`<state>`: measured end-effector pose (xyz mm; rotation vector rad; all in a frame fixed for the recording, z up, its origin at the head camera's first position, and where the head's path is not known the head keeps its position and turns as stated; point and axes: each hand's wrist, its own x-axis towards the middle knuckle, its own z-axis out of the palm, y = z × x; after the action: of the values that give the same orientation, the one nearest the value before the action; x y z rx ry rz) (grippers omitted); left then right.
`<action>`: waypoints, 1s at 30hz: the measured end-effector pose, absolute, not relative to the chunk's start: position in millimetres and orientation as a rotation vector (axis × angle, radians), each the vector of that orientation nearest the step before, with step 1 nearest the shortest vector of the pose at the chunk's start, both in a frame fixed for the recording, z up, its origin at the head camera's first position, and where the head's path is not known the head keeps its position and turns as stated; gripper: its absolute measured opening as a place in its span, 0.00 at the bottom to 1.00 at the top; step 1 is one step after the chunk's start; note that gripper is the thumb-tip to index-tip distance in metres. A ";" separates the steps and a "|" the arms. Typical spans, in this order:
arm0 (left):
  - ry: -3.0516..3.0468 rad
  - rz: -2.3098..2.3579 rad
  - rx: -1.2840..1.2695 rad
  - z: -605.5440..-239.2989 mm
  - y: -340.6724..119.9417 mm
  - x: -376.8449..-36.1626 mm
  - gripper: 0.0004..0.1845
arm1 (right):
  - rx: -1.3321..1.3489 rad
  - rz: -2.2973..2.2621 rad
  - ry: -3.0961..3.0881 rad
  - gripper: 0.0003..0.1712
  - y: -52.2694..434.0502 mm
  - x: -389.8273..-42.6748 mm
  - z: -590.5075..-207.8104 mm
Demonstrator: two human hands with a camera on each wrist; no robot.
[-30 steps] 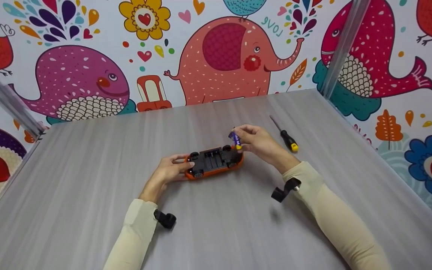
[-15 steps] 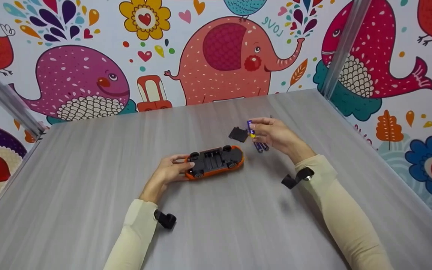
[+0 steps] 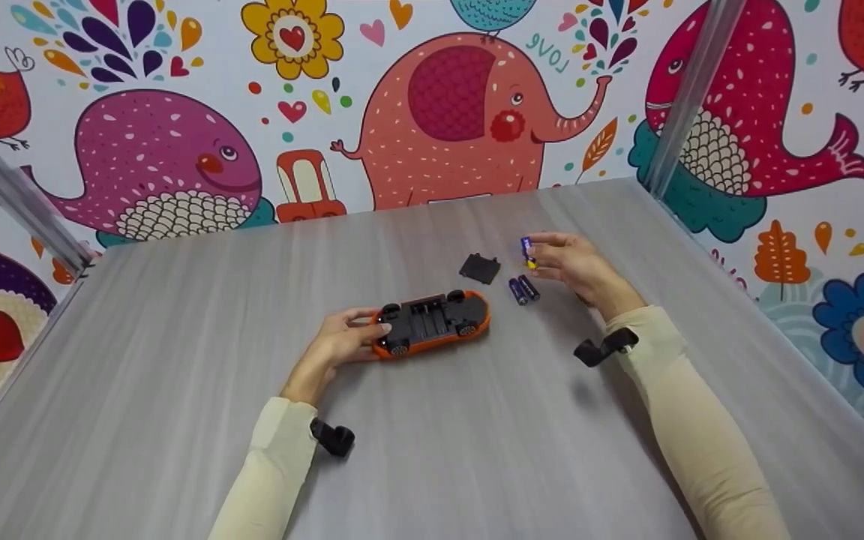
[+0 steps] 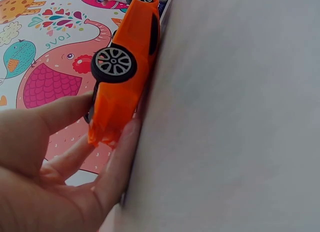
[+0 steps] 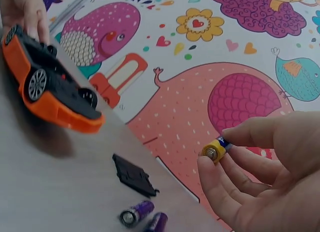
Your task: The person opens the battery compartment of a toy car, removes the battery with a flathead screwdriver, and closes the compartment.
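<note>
1. left hand [image 3: 342, 336] is gripping one end of the orange toy car [image 3: 432, 324], thumb pressing on the black underside.
2. toy car is sitting wheels-up over the middle of the grey table [image 3: 402, 450], recessed bay facing up; can't tell if its roof is touching the tabletop.
3. right hand [image 3: 571, 262] is pinching a blue-and-yellow battery [image 3: 528, 253] between thumb and fingertips, holding it above the table, right of the car.
4. two purple batteries [image 3: 523, 289] are lying side by side on the table, near the car's free end.
5. black panel [image 3: 481, 268] with tabs is lying near them, beyond the car.
6. patterned wall [image 3: 447, 120] is standing behind.
</note>
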<state>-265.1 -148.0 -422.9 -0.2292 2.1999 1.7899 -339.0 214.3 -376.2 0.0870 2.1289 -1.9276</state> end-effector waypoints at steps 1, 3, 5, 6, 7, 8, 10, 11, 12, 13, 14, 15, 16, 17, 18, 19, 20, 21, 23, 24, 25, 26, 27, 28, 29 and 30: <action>2.200 1.786 -0.226 -422.9 -148.0 -265.1 0.29 | 0.095 -1.901 2.159 0.25 215.3 -339.8 -377.6; 2.196 1.786 -0.225 -422.8 -147.9 -265.3 0.29 | 0.121 -1.835 2.216 0.25 217.0 -341.7 -380.5; 2.194 1.790 -0.227 -423.0 -147.9 -265.6 0.29 | 0.127 -1.758 2.276 0.24 218.1 -343.2 -384.0; 2.191 1.796 -0.231 -423.1 -147.7 -265.7 0.29 | 0.126 -1.722 2.308 0.23 218.5 -344.0 -386.1; 2.189 1.803 -0.230 -423.1 -147.7 -265.7 0.29 | 0.115 -1.687 2.342 0.23 218.5 -344.4 -388.3; 2.187 1.807 -0.230 -423.0 -147.7 -265.7 0.29 | 0.103 -1.662 2.371 0.23 218.5 -344.6 -390.4; 2.185 1.816 -0.231 -422.9 -147.5 -265.4 0.29 | 0.075 -1.635 2.426 0.22 218.2 -344.1 -393.9; 2.183 1.818 -0.231 -422.6 -147.4 -265.3 0.29 | 0.059 -1.646 2.444 0.21 217.9 -343.6 -395.2; 2.182 1.819 -0.232 -422.4 -147.4 -265.3 0.29 | 0.050 -1.644 2.461 0.21 218.0 -343.3 -396.3; 2.184 1.815 -0.230 -422.1 -147.3 -265.2 0.29 | 0.052 -1.626 2.485 0.20 217.7 -342.8 -397.1; 2.189 1.808 -0.232 -422.0 -147.4 -265.3 0.29 | 0.061 -1.606 2.502 0.19 217.8 -342.7 -397.6; 2.192 1.803 -0.236 -421.6 -147.5 -265.4 0.29 | 0.078 -1.579 2.515 0.18 217.6 -342.7 -397.8; 2.196 1.796 -0.241 -421.3 -147.6 -265.4 0.29 | 0.095 -1.549 2.530 0.18 217.4 -343.2 -398.3; 2.200 1.789 -0.241 -421.5 -147.9 -265.7 0.29 | 0.110 -1.515 2.547 0.18 217.0 -343.4 -398.3; 2.203 1.783 -0.242 -421.5 -148.0 -265.8 0.29 | 0.129 -1.466 2.564 0.18 216.8 -343.7 -398.8; 2.206 1.779 -0.243 -421.5 -148.0 -265.8 0.29 | 0.142 -1.430 2.580 0.18 216.5 -344.0 -399.4; 2.205 1.778 -0.244 -421.5 -148.0 -265.9 0.29 | 0.148 -1.410 2.590 0.18 216.4 -344.4 -399.9; 2.202 1.780 -0.244 -421.5 -147.9 -265.8 0.29 | 0.151 -1.396 2.602 0.18 216.1 -344.5 -400.5; 2.195 1.786 -0.246 -421.8 -147.6 -265.9 0.28 | 0.140 -1.379 2.625 0.18 216.2 -344.3 -401.7; 2.192 1.790 -0.245 -421.8 -147.5 -265.8 0.28 | 0.130 -1.368 2.633 0.18 216.2 -344.4 -402.6; 2.189 1.793 -0.244 -422.0 -147.4 -265.8 0.28 | 0.123 -1.354 2.646 0.18 216.0 -344.3 -403.2; 2.188 1.795 -0.245 -422.1 -147.4 -265.8 0.28 | 0.111 -1.340 2.659 0.18 215.7 -344.1 -403.7; 2.188 1.796 -0.246 -422.4 -147.5 -265.8 0.29 | 0.103 -1.325 2.672 0.18 215.3 -344.0 -404.3; 2.189 1.794 -0.247 -422.6 -147.5 -265.8 0.28 | 0.095 -1.311 2.684 0.18 214.8 -343.9 -404.9; 2.192 1.791 -0.247 -422.9 -147.5 -265.7 0.28 | 0.088 -1.298 2.697 0.18 214.3 -344.1 -405.7; 2.194 1.789 -0.249 -422.8 -147.4 -265.8 0.28 | 0.079 -1.285 2.709 0.18 214.0 -344.2 -406.2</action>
<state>-265.8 -147.4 -422.8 -0.2488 2.1936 1.7887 -344.2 214.0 -406.2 0.0793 2.7091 -1.2850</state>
